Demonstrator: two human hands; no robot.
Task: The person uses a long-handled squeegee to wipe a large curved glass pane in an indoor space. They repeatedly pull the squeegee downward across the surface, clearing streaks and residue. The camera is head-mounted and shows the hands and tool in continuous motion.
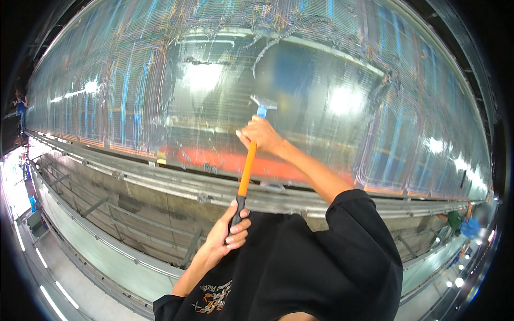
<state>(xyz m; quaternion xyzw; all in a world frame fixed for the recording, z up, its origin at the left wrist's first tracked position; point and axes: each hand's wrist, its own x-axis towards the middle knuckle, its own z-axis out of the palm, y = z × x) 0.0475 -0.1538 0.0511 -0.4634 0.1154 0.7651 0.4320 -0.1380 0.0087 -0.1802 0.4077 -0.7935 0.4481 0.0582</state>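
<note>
Scraper (pixel 247 170) runs away from the body, leaning slightly right, head (pixel 264 102) out over the glossy panel (pixel 316 125). Right hand (pixel 261 134) is nearer the head, grip wrapped just behind it; left hand (pixel 227 231) is clamped round the black handle end (pixel 239 206).

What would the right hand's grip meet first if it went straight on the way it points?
Probably the long-handled tool's blue neck, just ahead of the right hand, then the tool's grey head. How close the glossy surface behind lies is unclear.
</note>
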